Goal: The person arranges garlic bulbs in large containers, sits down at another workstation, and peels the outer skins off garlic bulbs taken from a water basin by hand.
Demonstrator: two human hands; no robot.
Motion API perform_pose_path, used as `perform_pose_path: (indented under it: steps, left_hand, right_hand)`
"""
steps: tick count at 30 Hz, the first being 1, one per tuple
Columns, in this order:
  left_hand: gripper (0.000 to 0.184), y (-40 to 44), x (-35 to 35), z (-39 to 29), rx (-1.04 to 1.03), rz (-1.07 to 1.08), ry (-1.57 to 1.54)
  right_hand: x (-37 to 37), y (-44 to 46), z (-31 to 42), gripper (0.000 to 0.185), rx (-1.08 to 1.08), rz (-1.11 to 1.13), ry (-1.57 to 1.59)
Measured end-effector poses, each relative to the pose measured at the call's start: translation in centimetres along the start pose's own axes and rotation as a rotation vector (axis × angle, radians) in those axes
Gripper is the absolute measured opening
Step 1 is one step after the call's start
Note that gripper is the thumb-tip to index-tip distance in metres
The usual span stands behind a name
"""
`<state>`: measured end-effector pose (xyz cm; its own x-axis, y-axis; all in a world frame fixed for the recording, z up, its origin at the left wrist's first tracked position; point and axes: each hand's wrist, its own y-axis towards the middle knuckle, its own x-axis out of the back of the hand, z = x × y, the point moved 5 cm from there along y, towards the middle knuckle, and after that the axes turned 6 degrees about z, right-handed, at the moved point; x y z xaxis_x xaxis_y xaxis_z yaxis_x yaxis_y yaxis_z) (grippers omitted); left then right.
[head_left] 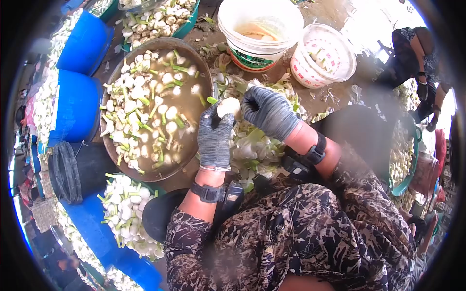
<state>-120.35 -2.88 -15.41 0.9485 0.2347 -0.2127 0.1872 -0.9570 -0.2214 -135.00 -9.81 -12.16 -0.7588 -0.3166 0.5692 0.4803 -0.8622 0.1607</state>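
My left hand [215,143], in a grey knit glove, grips a white garlic bulb [228,107] with a short green stem stub at its upper left. Just right of the bulb is my right hand [273,112], gloved the same way, with its fingers curled closed. What those fingers hold, if anything, is hidden. To the left of my hands stands a wide round basin [208,72] of murky water, with many garlic bulbs with green stubs floating in it. Beneath my hands lies a heap of pale garlic peelings [252,148].
A white bucket [233,36] and a smaller patterned bucket [340,72] stand ahead. Blue tubs [73,109] and a black bucket [65,172] line the left. Trimmed garlic [127,208] is piled near my left elbow. Another person [420,63] is at the right.
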Motion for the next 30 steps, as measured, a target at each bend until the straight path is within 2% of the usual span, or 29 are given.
perform_pose_path:
  steps: [4, 8, 10, 12, 14, 16, 18, 19, 20, 22, 24, 26, 28, 30]
  left_hand:
    - [0.036, -0.3, -0.1, -0.9, 0.027, -0.066, -0.002]
    - [0.033, -0.1, -0.2, -0.6, -0.083, 0.000, 0.094]
    - [0.032, -0.3, -0.3, -0.1, -0.092, -0.022, 0.059]
    - [0.032, -0.4, 0.0, 0.4, -0.013, -0.004, 0.046]
    - [0.033, -0.4, 0.0, 1.0, 0.059, 0.031, -0.284]
    - [0.035, -0.5, 0.1, 1.0, 0.038, 0.074, -0.330]
    - [0.036, -0.9, 0.0, 1.1, 0.115, 0.164, -0.549]
    - [0.037, -0.9, 0.5, 1.4, 0.140, 0.245, -0.619]
    - [0.037, -0.9, 1.1, 1.5, 0.141, 0.252, -0.616]
    - [0.039, -0.8, 1.4, 1.1, 0.203, 0.286, -0.804]
    - [0.040, -0.7, 1.8, 1.4, 0.196, 0.290, -0.792]
    - [0.039, -0.8, 1.7, 1.5, 0.185, 0.222, -0.730]
    - [0.038, -0.7, 1.8, 2.1, 0.173, 0.258, -0.673]
    - [0.036, -0.5, 0.9, 1.9, 0.144, 0.312, -0.711]
  right_hand:
    - [-0.4, -0.1, -0.1, 0.010, -0.008, -0.011, 0.075]
    - [-0.5, -0.3, 0.5, 0.010, 0.035, -0.035, -0.030]
    - [-0.8, -0.2, 0.0, 0.012, -0.029, 0.003, -0.110]
    - [-0.9, -0.2, -0.4, 0.013, -0.054, 0.007, -0.033]
    - [-1.1, -0.1, -0.7, 0.014, -0.098, 0.035, 0.172]
    - [-1.2, -0.2, -1.1, 0.017, -0.181, 0.078, 0.279]
    - [-1.5, 0.0, -3.1, 0.019, -0.294, 0.068, 0.407]
    - [-0.3, 0.1, -3.5, 0.012, -0.265, 0.008, 0.230]
    - [0.9, 0.3, -4.0, 0.012, -0.289, -0.038, 0.076]
    - [2.2, 0.9, -5.8, 0.022, -0.281, -0.069, -0.254]
    - [1.8, 1.1, -5.5, 0.020, -0.275, -0.051, -0.330]
    - [2.1, -0.2, -0.4, 0.022, 0.033, -0.223, 0.189]
    - [1.6, -0.7, 2.4, 0.027, -0.067, 0.025, 0.168]
    - [-0.6, -1.4, 2.1, 0.026, -0.080, 0.056, 0.324]
